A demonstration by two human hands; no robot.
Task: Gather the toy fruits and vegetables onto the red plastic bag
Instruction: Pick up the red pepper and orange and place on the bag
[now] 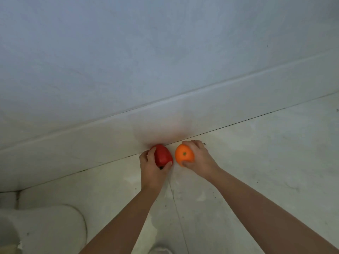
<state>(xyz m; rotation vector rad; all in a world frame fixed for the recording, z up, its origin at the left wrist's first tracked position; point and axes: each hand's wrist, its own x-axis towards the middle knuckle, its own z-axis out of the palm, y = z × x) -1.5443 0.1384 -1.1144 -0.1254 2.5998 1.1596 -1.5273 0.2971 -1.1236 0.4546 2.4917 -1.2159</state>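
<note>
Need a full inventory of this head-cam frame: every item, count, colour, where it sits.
red glossy pepper-shaped toy: one, red, at the foot of the skirting, frame centre
round orange toy fruit: one, orange with a green stem dot, just right of the red toy, a small gap between them
red plastic bag: none in view
tiled floor: pale grey-white, dark joint lines, lower half
skirting board: one, off-white, runs diagonally
wall: pale blue-grey, upper half
white rounded object: one, lower left, identity unclear
left hand: one, grips the red toy
right hand: one, grips the orange fruit
</note>
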